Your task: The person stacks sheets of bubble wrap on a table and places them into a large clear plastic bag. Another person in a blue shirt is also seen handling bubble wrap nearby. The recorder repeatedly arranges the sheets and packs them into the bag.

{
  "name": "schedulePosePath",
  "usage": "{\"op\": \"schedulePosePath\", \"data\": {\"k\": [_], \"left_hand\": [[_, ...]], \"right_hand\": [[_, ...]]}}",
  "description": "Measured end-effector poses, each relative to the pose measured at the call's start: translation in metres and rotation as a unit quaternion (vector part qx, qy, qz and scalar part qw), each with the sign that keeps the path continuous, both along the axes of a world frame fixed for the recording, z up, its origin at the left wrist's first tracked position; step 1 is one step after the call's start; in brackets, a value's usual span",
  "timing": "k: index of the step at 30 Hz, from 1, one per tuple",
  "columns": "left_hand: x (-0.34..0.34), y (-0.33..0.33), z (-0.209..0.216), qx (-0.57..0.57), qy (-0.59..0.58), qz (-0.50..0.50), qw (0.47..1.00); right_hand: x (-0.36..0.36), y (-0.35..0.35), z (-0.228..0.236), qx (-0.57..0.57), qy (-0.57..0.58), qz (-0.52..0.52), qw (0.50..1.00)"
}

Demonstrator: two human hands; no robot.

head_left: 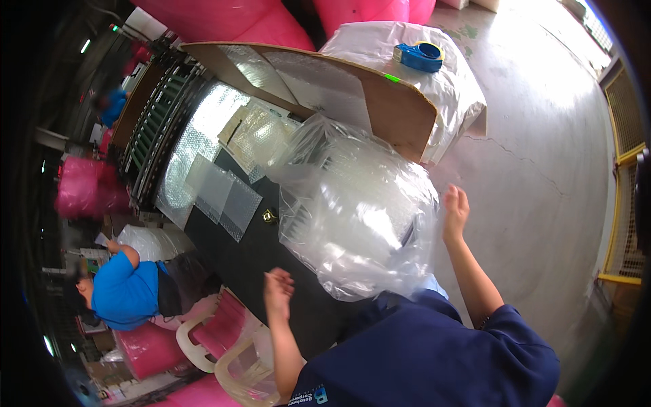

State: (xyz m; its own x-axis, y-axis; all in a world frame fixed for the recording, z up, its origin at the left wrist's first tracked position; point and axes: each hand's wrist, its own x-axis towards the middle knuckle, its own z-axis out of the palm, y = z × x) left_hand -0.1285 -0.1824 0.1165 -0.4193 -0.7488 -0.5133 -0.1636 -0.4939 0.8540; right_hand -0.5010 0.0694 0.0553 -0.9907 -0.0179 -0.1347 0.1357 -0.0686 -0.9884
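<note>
A large clear plastic bag [369,217] lies bulging in front of me on the dark tabletop [227,254], filled with a stack of whitish, translucent pieces whose kind is blurred by the film. At the bag's right side is my right hand [456,214], its fingers stretched upward and nothing visible in them; whether it touches the film I cannot tell. My left hand [278,293] hovers over the table to the left of the bag, fingers curled in, with no object showing. Flat bubble-wrap pouches [237,203] lie left of the bag, near a small gold-coloured item [269,216].
A cardboard panel [400,112] stands along the table's far side. Beyond it, a blue tape dispenser [419,57] rests on a white-covered stack [461,95]. A roller conveyor [159,122] adjoins at left. A person in a blue shirt [125,292] works by a chair [220,325].
</note>
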Motion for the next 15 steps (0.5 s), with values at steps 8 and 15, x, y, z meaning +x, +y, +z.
{"op": "schedulePosePath", "data": {"k": [8, 15], "left_hand": [[-0.158, -0.190, -0.027, -0.149, -0.068, -0.143, 0.976], [-0.260, -0.173, -0.106, 0.048, -0.084, -0.205, 0.974]], "right_hand": [[0.054, 0.053, -0.103, 0.015, -0.288, -0.258, 0.922], [0.070, -0.053, -0.066, -0.166, -0.235, 0.031, 0.957]]}}
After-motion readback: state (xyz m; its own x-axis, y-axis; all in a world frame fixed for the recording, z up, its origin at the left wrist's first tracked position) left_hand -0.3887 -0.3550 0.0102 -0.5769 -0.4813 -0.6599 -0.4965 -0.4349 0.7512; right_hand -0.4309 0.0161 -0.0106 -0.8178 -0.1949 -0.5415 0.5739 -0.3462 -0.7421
